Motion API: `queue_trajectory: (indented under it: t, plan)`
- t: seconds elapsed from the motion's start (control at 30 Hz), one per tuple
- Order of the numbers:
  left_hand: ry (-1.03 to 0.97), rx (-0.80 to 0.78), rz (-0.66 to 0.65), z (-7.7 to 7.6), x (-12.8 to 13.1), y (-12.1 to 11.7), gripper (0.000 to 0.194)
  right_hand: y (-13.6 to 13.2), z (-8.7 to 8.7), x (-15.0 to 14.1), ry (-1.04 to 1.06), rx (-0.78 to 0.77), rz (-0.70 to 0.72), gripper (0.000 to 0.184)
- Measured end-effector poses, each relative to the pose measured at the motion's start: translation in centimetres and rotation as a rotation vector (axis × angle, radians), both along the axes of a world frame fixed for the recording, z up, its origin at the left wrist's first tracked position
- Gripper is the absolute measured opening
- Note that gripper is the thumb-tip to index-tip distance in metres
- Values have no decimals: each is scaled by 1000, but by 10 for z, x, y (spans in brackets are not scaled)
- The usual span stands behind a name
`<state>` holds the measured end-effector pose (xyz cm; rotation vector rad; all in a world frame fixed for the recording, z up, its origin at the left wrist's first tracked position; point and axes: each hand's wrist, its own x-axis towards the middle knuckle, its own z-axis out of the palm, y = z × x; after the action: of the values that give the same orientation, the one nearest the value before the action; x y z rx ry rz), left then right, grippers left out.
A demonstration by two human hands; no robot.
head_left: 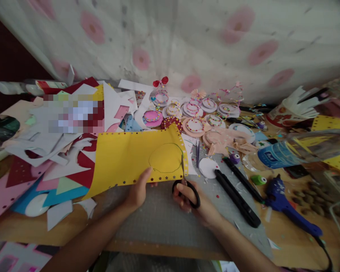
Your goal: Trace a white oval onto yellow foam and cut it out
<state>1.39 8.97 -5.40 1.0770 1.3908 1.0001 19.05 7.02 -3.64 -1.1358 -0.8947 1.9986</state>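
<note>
A yellow paper sheet (124,155) with a star-punched border and a drawn circle near its right end is held above the mat. My left hand (140,189) pinches its lower edge, thumb on top and fingers underneath. My right hand (191,196) is closed round black-handled scissors (198,194), fingers in the loops. The blades point away from me and lie at the sheet's right border, beside the drawn circle. Just right of the sheet, a white paper disc (209,167) lies on the grey cutting mat (158,226).
Paper scraps (53,151) heap up at the left. Several decorated discs (194,126) stand behind the sheet. To the right are a black cutter (238,198), a blue glue gun (289,211), a plastic bottle (300,149) lying over and a paper cup (283,111).
</note>
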Motion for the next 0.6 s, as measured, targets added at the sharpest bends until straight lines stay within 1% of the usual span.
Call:
queue_trajectory:
  t: [0.07,0.17,0.23,0.37,0.47,0.6]
  plan:
    - [89,50,-57,5,1,-2,50,1,-1,1,48,-6,-14,45]
    - [237,149,-225,13,0,-5,55,2,-1,2,108,-7,-33,44]
    - [287,158,-299,15,0,-7,57,2,-1,3,130,-9,-39,44]
    - [395,131,-308,16,-1,-9,58,4,1,3,183,-64,-28,44]
    - [482,159,-315,15,-1,-10,55,4,2,3,221,-98,-16,45]
    - [531,202,-288,15,-5,-11,50,4,3,4,300,-104,2,42]
